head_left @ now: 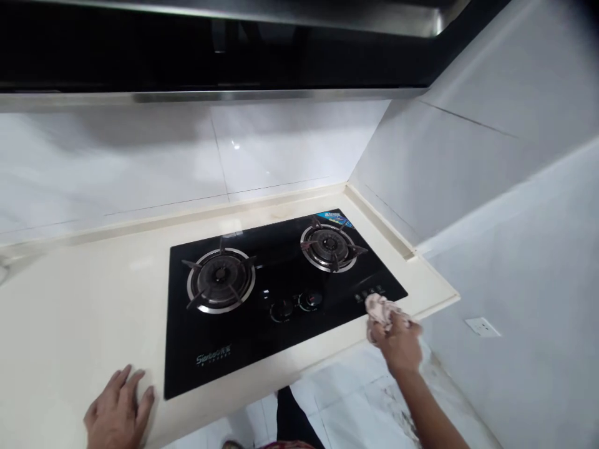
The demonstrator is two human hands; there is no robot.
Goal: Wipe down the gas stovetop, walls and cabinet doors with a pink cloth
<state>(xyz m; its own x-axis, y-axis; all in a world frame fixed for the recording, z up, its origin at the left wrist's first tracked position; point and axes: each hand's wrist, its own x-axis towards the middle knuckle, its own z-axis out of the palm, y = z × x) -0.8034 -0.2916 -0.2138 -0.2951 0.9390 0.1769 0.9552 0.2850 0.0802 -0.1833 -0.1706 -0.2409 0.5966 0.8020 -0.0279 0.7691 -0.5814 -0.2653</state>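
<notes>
My right hand is closed around a crumpled pale pink cloth. The cloth lies over the front right edge of a black glass gas stove and the strip of counter before it. Two burners show on the stove, a left one and a right one, with two control knobs near the front. My left hand rests on the cream countertop, left of the stove's front left corner, with its fingers spread and nothing held.
A black range hood with a metal edge hangs low over the stove. Tiled walls stand behind and to the right, with a raised lip along the counter. A wall socket is at right. The tiled floor lies below the counter's front edge.
</notes>
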